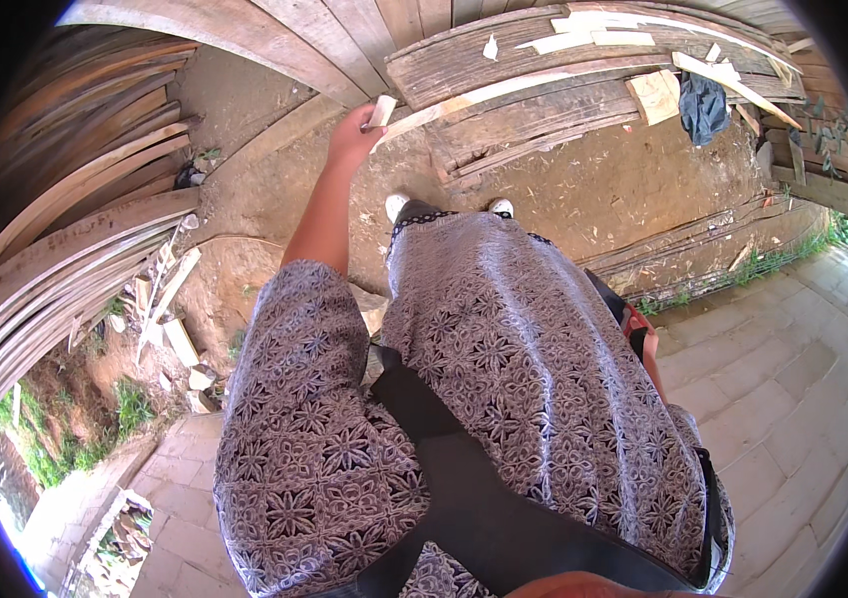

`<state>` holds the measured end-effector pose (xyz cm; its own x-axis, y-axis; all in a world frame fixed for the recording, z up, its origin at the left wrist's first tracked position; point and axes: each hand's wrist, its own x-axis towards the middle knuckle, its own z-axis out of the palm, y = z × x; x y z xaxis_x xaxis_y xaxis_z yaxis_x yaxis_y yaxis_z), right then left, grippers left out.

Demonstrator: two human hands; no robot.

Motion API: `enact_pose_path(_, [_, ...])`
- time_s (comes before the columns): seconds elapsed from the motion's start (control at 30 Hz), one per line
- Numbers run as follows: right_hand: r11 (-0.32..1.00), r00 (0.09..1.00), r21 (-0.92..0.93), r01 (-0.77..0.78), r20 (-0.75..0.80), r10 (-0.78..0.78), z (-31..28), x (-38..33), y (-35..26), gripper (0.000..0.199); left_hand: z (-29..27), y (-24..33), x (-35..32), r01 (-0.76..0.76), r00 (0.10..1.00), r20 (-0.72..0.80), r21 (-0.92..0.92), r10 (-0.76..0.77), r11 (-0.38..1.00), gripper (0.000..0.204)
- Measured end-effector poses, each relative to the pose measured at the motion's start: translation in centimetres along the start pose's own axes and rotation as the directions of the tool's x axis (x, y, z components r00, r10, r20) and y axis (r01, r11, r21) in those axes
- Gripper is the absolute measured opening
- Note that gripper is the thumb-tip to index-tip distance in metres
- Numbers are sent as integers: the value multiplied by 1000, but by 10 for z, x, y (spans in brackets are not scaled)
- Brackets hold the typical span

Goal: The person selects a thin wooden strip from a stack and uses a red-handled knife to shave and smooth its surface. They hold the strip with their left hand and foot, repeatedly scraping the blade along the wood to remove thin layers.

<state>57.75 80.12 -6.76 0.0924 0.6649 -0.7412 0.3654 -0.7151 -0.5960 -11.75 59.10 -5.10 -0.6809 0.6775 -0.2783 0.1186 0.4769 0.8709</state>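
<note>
My left hand (352, 142) reaches forward, its fingers closed around a small pale piece of wood (382, 110). It is at the near-left end of a long, thin light wood strip (534, 88), which lies along the stacked dark planks. Beside my right hip, my right hand (647, 341) is partly hidden by my patterned garment. Its fingers appear curled around something dark with a bit of red, whose kind I cannot make out.
Stacked weathered planks (504, 135) lie ahead, bearing pale offcuts (623, 38), a yellowish wood block (655, 97) and a black plastic bag (705, 108). Leaning boards (75, 229) line the left, near scattered wood scraps (177, 339). Paving (773, 369) spreads at right.
</note>
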Motion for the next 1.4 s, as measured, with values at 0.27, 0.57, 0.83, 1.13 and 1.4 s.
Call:
enact_pose_path(0.27, [998,998,-48,34,59,-31,-8,4,-9,44,38,19,20,-101,994,94,707,49,700,47])
enact_pose_path(0.57, [999,988,44,28,151,-34,-32,42,46,45,38,9,30,-63,991,128,656,-28,752,43])
enact_pose_path(0.83, [1000,964,-20,-17,265,22,-40,66,36,45,39,25,30,-123,982,187,696,-14,708,42])
enact_pose_path(1.13, [1000,999,8,-23,39,23,-12,33,-14,42,47,17,30,-127,986,168,746,-1,654,41])
enact_pose_path(1.4, [998,997,-62,-21,72,26,0,14,-30,40,48,-1,22,-176,977,51,738,206,652,43])
